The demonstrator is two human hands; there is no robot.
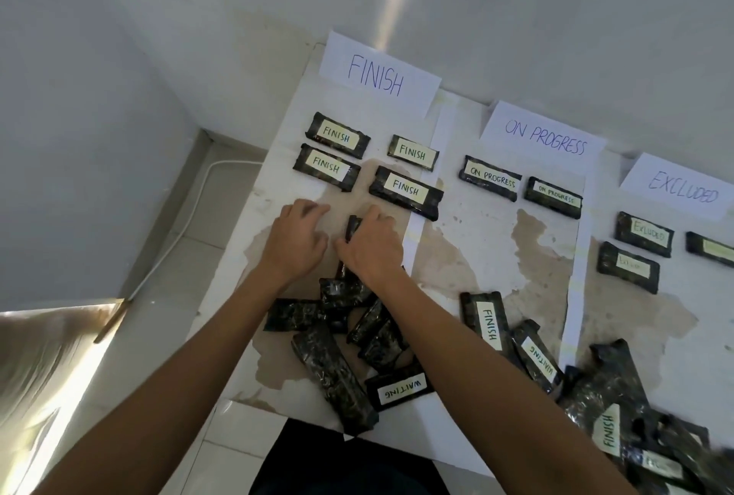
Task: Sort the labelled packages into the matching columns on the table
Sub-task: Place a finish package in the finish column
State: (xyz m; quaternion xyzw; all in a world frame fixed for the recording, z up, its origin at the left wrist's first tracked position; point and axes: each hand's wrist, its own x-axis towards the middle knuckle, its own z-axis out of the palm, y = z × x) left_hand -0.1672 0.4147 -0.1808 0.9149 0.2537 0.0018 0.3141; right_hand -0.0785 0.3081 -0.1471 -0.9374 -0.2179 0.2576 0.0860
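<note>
On the white table (476, 240), three paper signs stand against the wall: the FINISH sign (377, 75), the ON PROGRESS sign (544, 135) and the EXCLUDED sign (683, 186). White paper strips (417, 232) divide the table top into columns.

Below the FINISH sign lie four FINISH packages (406, 188) in two rows of two, labels up. Two ON PROGRESS packages (490, 178) lie side by side in the middle column. Three EXCLUDED packages (645, 234) lie in the right column, one cut by the frame edge.

The right hand (371, 246) hovers in the FINISH column just below the sorted rows, its fingers curled round the held package (351, 226), a dark wrapped bar whose label cannot be seen. The left hand (296, 234) lies just beside it to the left, fingers loosely bent and grasping nothing; whether it touches the held package cannot be told.

Nearer the person, the unsorted pile (337, 335) lies jumbled at the table's near edge, mostly label down, with a WAITING package (399, 389) label up among it. A loose FINISH package (486, 320) lies in the middle column, and the right heap (619, 415) spreads to the frame's lower right corner.
</note>
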